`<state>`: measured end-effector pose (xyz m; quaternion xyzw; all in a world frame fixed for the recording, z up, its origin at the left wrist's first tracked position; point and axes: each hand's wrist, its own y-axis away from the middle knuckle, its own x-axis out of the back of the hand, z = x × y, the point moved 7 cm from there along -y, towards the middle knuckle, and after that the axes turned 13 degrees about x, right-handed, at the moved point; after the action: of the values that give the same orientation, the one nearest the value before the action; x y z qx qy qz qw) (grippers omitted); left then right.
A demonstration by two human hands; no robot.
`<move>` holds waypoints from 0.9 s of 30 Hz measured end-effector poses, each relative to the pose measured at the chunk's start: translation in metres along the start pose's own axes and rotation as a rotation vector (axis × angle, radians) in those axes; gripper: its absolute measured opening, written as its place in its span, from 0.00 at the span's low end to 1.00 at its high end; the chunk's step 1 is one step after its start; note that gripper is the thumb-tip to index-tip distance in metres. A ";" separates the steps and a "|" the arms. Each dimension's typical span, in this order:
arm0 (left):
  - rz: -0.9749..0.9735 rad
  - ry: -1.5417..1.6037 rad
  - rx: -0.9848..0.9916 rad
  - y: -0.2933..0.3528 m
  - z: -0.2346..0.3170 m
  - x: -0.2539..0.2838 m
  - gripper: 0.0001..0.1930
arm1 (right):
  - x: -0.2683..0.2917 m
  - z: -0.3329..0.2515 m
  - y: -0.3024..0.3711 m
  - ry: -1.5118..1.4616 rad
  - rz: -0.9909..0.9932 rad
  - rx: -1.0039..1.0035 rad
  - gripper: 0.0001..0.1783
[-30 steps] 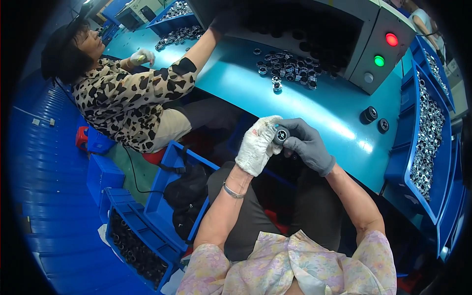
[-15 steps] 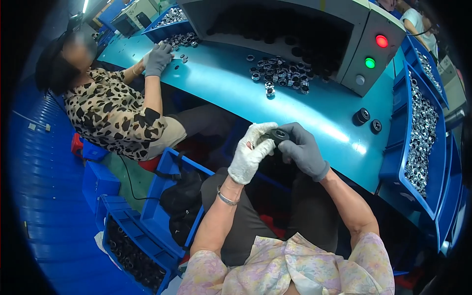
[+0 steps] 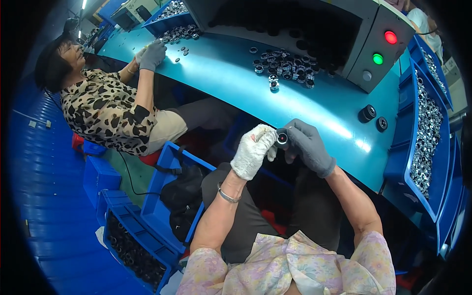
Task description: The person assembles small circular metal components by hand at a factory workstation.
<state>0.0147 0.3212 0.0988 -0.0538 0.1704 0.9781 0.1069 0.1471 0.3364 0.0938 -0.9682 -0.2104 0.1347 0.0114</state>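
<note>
While your two hands meet over your lap, just off the table's [image 3: 324, 120] near edge, they hold a small black wheel [image 3: 281, 139] between them, its round face turned up toward you with a red spot at the centre. Your left hand [image 3: 253, 151], in a white glove, pinches the wheel at its nine o'clock edge; your right hand [image 3: 310, 146], in a grey glove, pinches it from three o'clock, though you cannot tell exactly where each thumb presses. A bracelet [image 3: 228, 194] circles your left wrist.

Reckoned from the wheel, a loose pile of shiny parts [image 3: 290, 68] lies on the table at twelve o'clock. Between one and two stands a grey machine [image 3: 356, 73] with red and green lights lit. Two black rollers [image 3: 367, 113] sit side by side between two and three, and a blue bin [image 3: 399, 160] of metal parts stands at three. At eight, a black bag [image 3: 183, 196] rests in a blue crate [image 3: 151, 209].
</note>
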 end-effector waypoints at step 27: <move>0.130 -1.056 0.395 0.013 -0.092 -0.092 0.24 | 0.068 -0.051 0.049 0.190 0.388 0.284 0.10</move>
<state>0.1074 0.2597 0.0295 0.4743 0.2764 0.8264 0.1250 0.2400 0.3211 0.1214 -0.9875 0.0022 0.0708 0.1408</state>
